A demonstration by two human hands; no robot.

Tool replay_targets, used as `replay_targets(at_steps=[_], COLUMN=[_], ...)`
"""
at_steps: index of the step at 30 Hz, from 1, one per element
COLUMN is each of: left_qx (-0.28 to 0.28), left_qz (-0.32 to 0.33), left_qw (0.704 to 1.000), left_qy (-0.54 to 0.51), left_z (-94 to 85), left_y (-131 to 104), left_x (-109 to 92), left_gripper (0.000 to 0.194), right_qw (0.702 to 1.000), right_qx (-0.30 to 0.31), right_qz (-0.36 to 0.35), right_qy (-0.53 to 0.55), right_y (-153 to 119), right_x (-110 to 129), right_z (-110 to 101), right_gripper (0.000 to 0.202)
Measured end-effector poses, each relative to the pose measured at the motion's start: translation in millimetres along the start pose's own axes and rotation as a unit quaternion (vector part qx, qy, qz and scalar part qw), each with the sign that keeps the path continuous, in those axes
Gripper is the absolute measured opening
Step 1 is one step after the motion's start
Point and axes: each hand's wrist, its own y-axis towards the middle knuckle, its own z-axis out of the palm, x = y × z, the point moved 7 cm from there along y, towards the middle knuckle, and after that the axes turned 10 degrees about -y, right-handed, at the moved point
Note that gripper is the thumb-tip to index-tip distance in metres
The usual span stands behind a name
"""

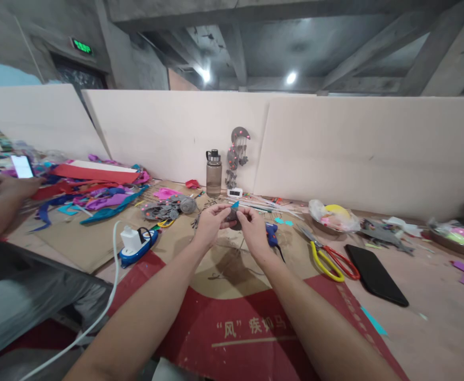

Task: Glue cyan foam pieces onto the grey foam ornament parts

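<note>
The left hand (208,226) and right hand (252,228) both pinch a small grey piece (232,215) above the card (200,330) on the desk (434,328), maybe to keep it steady. A blue bit (235,205) shows at its top. The glue gun (271,233) lies near the right hand, perhaps for easy reach. The card says “风” 疾如马; the green sign (81,46) is too small to read.
</note>
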Motion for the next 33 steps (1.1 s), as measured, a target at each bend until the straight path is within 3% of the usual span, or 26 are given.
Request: replay_targets(at_steps=[11, 33], left_qx=[-0.039, -0.008], left_qz=[0.03, 0.016], left_qw=[0.999, 0.999], left_qy=[0.013, 0.048], left_z=[-1.0, 1.7], left_y=[-3, -3], left_x=[-7, -1], left_gripper=[0.037, 0.036], right_qw=[0.996, 0.998], right_qx=[-0.012, -0.034], right_qz=[-0.038, -0.029], right_qy=[-0.074, -0.04], right_y=[-5, 1], right_x=[15, 18], right_z=[-3, -15], right_gripper=[0.018, 0.02])
